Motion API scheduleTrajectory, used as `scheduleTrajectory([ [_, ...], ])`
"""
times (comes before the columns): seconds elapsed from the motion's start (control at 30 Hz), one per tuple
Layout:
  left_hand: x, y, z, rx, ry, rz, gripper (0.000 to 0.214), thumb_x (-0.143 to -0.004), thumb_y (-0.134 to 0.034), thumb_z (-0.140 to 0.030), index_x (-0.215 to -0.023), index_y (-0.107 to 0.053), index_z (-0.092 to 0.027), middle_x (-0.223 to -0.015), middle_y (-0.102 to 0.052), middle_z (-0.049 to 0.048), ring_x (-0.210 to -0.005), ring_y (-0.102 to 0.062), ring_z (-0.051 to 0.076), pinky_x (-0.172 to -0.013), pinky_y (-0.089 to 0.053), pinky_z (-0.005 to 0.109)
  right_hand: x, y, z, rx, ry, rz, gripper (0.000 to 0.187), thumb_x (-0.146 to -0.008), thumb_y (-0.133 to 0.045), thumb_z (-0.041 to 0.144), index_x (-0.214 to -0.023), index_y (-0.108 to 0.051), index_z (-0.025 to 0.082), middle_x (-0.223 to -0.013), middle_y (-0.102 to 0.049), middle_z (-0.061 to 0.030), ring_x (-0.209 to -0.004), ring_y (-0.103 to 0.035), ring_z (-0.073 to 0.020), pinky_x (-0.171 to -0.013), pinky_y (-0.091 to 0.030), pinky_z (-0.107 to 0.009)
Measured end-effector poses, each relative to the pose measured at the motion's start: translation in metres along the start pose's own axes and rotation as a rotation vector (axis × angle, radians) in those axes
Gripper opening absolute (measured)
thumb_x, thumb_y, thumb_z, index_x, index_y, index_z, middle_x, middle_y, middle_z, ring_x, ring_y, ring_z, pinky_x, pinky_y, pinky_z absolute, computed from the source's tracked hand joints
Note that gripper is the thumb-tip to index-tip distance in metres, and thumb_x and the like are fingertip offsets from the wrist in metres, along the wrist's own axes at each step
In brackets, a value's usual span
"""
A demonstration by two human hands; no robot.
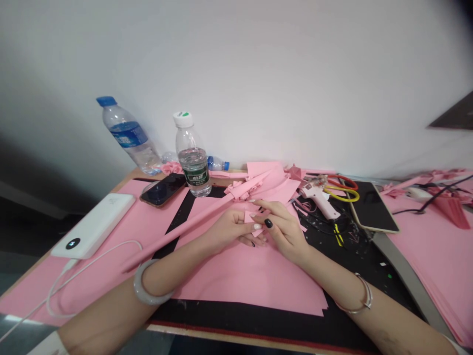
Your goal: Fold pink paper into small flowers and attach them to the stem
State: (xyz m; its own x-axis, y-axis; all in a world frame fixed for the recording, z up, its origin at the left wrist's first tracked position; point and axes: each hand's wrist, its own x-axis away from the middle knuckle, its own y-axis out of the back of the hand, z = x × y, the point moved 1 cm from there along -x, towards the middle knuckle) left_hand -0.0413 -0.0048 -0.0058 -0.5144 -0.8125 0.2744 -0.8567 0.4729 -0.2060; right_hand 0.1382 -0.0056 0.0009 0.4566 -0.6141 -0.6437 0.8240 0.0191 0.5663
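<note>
- A small piece of pink paper (pixel 250 217) is held at the centre of the frame, pinched between the fingertips of the left hand (pixel 229 229) and the right hand (pixel 283 234); both hands are curled in a firm grasp, and part of the piece is hidden by the fingers.
- The hands are held just above a pink paper sheet (pixel 247 281), which is laid on a black mat (pixel 254 320).
- A long rolled pink paper strip (pixel 177 231) is laid diagonally just beyond the left hand, rising toward folded pink paper pieces (pixel 266 180) at upper centre.
- A white and pink hot glue gun (pixel 318 199) is placed right of the hands, beside red and yellow rings (pixel 342 190).
- A dark tablet (pixel 373 207) is set further right, and pink paper sheets (pixel 424 261) are stacked at the right edge.
- A white power bank (pixel 92 226) and a dark smartphone (pixel 162 190) are placed at the left, with a white cable (pixel 92 266) trailing from the power bank.
- Two plastic water bottles are seen at upper left: one (pixel 127 135) is tilted, and one (pixel 192 153) stands upright.
</note>
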Motion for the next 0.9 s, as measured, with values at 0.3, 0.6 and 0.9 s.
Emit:
scheduleTrajectory([
  [0.3,-0.001,0.001,-0.003,-0.1,-0.085,0.047,0.026,-0.076,-0.076,-0.036,-0.069,-0.073,-0.011,-0.061,-0.073,0.0082,-0.055,-0.069,0.016,-0.054,-0.052,0.023,0.002,-0.003,-0.001,-0.114,-0.191,-0.095,0.027,-0.102,-0.042,0.041,-0.097,-0.061,0.021,-0.099,-0.067,-0.0108,-0.09,-0.065,-0.0227,-0.072,-0.053,-0.036],
  [0.6,0.001,0.003,0.001,-0.2,-0.047,0.142,0.021,-0.082,-0.068,-0.027,-0.07,-0.075,-0.012,-0.061,-0.074,0.004,-0.054,-0.066,0.014,-0.054,-0.05,0.021,-0.002,-0.009,-0.003,-0.123,-0.294,0.249,0.039,-0.098,-0.043,0.031,-0.061,-0.037,0.023,-0.051,-0.044,0.0049,-0.047,-0.043,-0.0111,-0.048,-0.032,-0.024],
  [0.9,-0.001,0.002,0.0,-0.169,-0.085,0.087,0.021,-0.076,-0.074,-0.032,-0.069,-0.074,-0.013,-0.062,-0.075,0.0059,-0.056,-0.069,0.016,-0.058,-0.055,0.024,0.001,-0.011,-0.003,-0.16,-0.365,0.151,0.033,-0.096,-0.048,0.031,-0.064,-0.042,0.022,-0.054,-0.047,0.0043,-0.049,-0.046,-0.0122,-0.047,-0.034,-0.024],
])
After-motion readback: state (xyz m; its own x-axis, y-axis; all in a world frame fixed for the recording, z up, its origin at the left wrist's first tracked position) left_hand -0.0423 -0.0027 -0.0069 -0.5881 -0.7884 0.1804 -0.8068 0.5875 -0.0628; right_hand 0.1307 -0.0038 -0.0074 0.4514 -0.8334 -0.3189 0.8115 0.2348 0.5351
